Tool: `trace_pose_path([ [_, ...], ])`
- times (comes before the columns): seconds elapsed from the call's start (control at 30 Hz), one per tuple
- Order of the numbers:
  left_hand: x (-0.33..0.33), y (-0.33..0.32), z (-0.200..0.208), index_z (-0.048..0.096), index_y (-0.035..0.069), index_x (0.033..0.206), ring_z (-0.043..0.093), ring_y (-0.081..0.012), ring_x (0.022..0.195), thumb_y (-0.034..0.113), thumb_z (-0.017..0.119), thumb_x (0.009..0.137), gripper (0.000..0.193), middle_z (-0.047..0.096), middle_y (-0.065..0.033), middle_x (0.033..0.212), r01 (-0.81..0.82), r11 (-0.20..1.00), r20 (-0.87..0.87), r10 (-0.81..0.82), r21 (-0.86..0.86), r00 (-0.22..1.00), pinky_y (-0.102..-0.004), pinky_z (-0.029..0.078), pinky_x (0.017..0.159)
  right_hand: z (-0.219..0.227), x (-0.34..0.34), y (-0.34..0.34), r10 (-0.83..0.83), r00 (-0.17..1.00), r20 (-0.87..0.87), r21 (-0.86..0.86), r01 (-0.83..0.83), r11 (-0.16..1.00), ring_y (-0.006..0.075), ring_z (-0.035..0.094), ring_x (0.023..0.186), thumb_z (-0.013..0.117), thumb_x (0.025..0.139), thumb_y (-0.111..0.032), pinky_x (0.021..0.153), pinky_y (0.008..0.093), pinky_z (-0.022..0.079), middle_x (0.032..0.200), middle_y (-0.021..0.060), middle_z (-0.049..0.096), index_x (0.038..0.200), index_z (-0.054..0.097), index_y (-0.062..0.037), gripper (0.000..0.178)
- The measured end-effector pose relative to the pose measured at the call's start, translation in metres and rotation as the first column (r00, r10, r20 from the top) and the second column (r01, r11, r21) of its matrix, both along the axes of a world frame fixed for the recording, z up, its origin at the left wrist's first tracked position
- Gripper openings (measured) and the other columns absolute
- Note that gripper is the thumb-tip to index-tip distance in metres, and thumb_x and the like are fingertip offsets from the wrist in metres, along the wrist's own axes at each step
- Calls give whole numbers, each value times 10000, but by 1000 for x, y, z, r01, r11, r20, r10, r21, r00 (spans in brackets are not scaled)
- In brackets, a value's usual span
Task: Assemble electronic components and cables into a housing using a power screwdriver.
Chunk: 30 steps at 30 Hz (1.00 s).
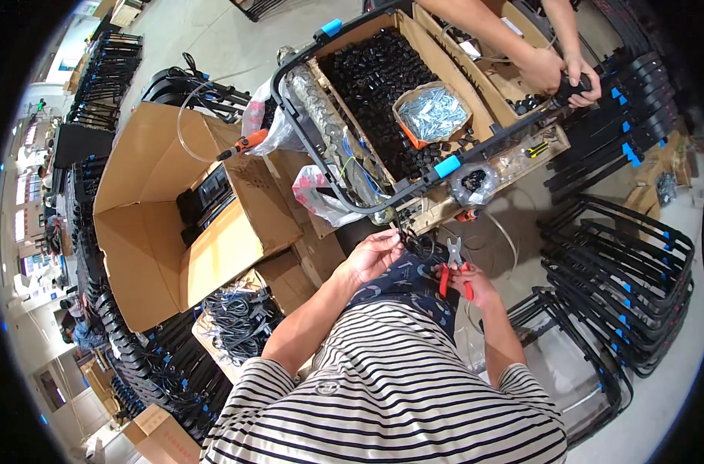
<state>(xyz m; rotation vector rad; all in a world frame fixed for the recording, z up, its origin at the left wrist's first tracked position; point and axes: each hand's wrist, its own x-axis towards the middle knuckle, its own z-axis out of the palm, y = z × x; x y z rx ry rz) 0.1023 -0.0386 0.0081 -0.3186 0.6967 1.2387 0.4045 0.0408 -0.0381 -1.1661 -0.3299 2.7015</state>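
Observation:
My left hand (375, 256) pinches a thin black cable (420, 249) just below the near corner of a black tubular frame (352, 207). The cable hangs in loops in front of my dark patterned lower clothing. In my right hand (480, 284) is a pair of pliers (454, 250) with red handles, its metal jaws pointing away from me and apart from the cable. The frame, with blue tape on its bars, lies over a carton (371, 147) of small black parts. An open small box (432, 114) of silvery screws sits among these parts.
At upper right a co-worker's hands (557, 73) grip a black tool or part. A big open carton (139, 240) stands left, near bundled black cables (242, 321). An orange power driver (247, 144) hangs beyond it. Stacked black frames (623, 271) fill the right.

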Motion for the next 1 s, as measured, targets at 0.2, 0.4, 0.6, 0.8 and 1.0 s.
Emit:
trace_pose_path([
  [0.2, -1, 7, 3, 613, 21, 1057, 628, -169, 812, 25, 606, 918, 140, 648, -69, 905, 18, 1000, 8, -18, 2, 1000, -277, 539, 772, 21, 8, -8, 23, 996, 81, 128, -33, 991, 306, 615, 1094, 546, 774, 63, 956, 430, 499, 1249, 197, 597, 1040, 615, 9, 279],
  [0.4, 0, 12, 6, 628, 9, 1083, 634, -183, 844, 12, 605, 909, 175, 647, -84, 903, 42, 999, -66, -43, -18, 997, -288, 538, 804, 62, -11, -19, 209, 953, 219, 689, -303, 659, 299, 590, 1125, 535, 706, 96, 954, 408, 475, 1204, 181, 610, 919, 640, -10, 261],
  [0.6, 4, 15, 8, 623, 10, 1102, 636, -173, 851, 5, 597, 912, 192, 645, -78, 906, 58, 998, -40, -59, -26, 997, -276, 537, 804, 116, -58, -19, 116, 902, 417, 876, -432, 215, 312, 591, 1084, 495, 684, 83, 956, 386, 460, 1082, 176, 620, 863, 620, 0, 233],
  [0.8, 4, 9, -8, 613, 20, 1124, 628, -156, 849, 13, 595, 918, 207, 642, -64, 905, 65, 997, -62, -62, 51, 996, -262, 532, 804, 143, -78, -22, -71, 879, 472, 879, -475, -40, 347, 584, 1032, 479, 671, 61, 913, 400, 467, 1013, 184, 611, 841, 626, 1, 233],
  [1.0, 6, 7, -9, 613, 27, 1121, 625, -159, 846, 24, 613, 912, 209, 645, -64, 918, 50, 996, -54, -47, 73, 997, -266, 536, 804, 130, -87, -13, 161, 618, 769, 606, -786, 122, 358, 568, 1044, 500, 681, 58, 898, 425, 465, 1024, 214, 588, 912, 626, 5, 268],
])
